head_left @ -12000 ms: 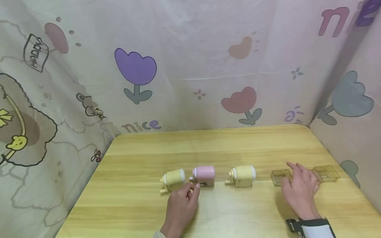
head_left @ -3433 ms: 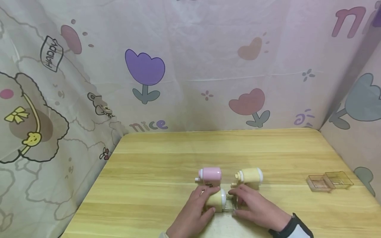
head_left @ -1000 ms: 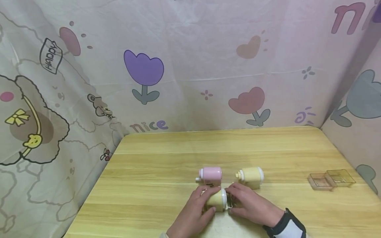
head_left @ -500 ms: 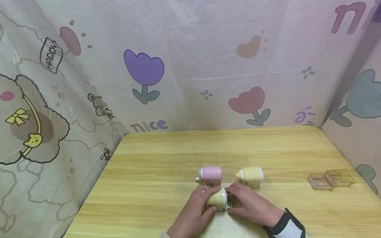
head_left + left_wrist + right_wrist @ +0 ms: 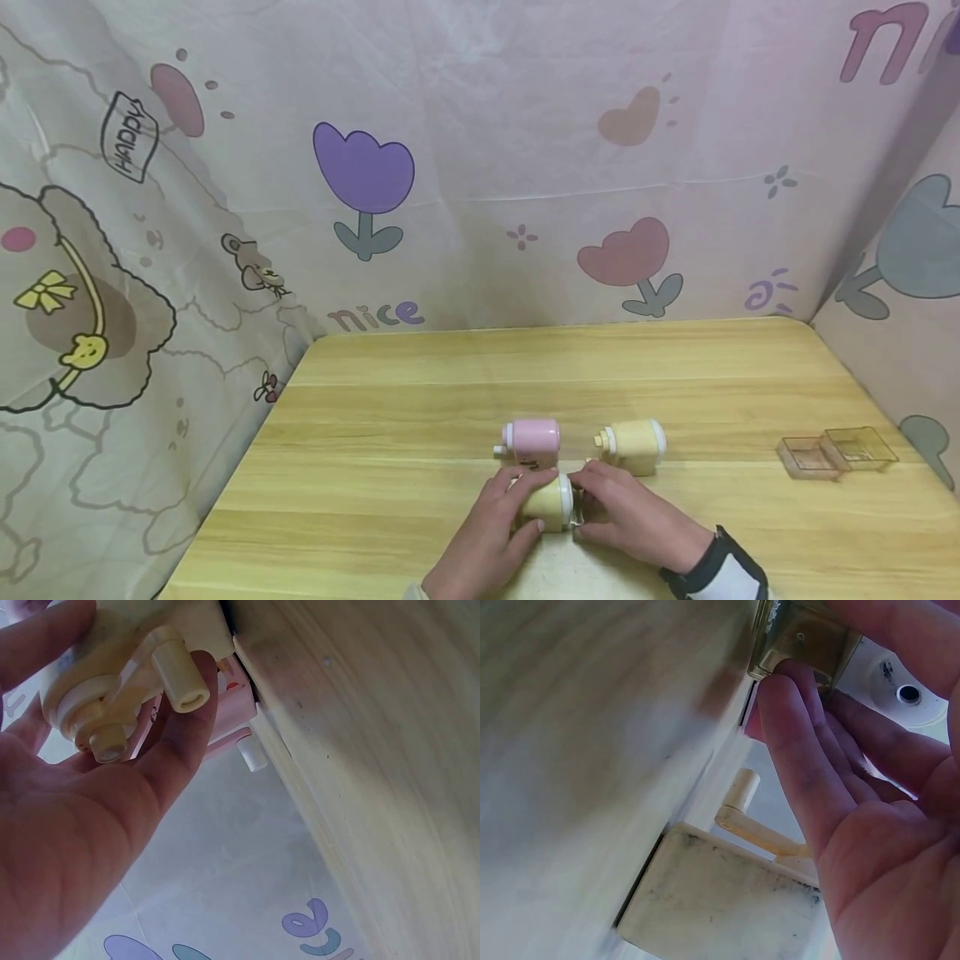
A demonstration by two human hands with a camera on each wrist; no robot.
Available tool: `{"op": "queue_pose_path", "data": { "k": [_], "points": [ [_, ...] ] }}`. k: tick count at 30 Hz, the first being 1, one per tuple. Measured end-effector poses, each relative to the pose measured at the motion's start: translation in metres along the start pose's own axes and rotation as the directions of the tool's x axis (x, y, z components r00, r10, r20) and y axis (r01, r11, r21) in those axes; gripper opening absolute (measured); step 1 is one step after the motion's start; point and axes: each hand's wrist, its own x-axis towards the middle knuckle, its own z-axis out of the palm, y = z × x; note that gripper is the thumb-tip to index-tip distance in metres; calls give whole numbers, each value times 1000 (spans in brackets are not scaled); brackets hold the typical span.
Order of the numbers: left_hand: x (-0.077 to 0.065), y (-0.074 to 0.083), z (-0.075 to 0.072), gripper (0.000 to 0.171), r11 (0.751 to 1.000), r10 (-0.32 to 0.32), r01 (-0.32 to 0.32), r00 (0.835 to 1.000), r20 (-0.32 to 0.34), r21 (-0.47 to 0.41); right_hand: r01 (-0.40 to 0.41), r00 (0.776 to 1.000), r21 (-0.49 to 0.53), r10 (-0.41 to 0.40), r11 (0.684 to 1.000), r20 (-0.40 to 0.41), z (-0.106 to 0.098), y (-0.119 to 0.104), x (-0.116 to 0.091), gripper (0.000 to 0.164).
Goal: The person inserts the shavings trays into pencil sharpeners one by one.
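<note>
My left hand [image 5: 491, 529] grips a yellow crank pencil sharpener [image 5: 546, 503] that stands on the table, its fingers over the top and thumb on the near side. In the left wrist view the sharpener's crank handle [image 5: 180, 675] points away from its body. My right hand [image 5: 637, 518] pinches a small see-through shavings drawer [image 5: 804, 639] against the sharpener's white-rimmed end. Part of the drawer sticks out between hand and sharpener; how deep it sits is hidden. Behind stand a pink sharpener [image 5: 536, 438] and a second yellow sharpener [image 5: 636, 443], close to my right fingers.
Two more see-through drawers, one pinkish [image 5: 808, 460] and one yellowish [image 5: 862, 448], lie touching at the table's right side. A printed cloth [image 5: 480, 167] hangs along the wooden table's [image 5: 405, 400] back and sides.
Since the oldest frame, the held sharpener has come forward and right, and my right hand has left the drawers at right with one. Recently the drawer has moved closer into the sharpener; the last second shows almost no motion.
</note>
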Motion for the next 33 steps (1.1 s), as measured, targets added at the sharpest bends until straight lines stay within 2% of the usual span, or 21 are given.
{"op": "queue_pose_path", "data": {
  "k": [19, 33],
  "points": [
    [-1, -1, -2, 62, 1000, 5, -5, 1000, 11, 13, 13, 1000, 62, -13, 998, 4, 2, 0, 4, 48],
    [0, 0, -2, 61, 1000, 17, -17, 1000, 4, 17, 19, 1000, 32, -19, 999, 12, 0, -2, 7, 56]
  ]
}}
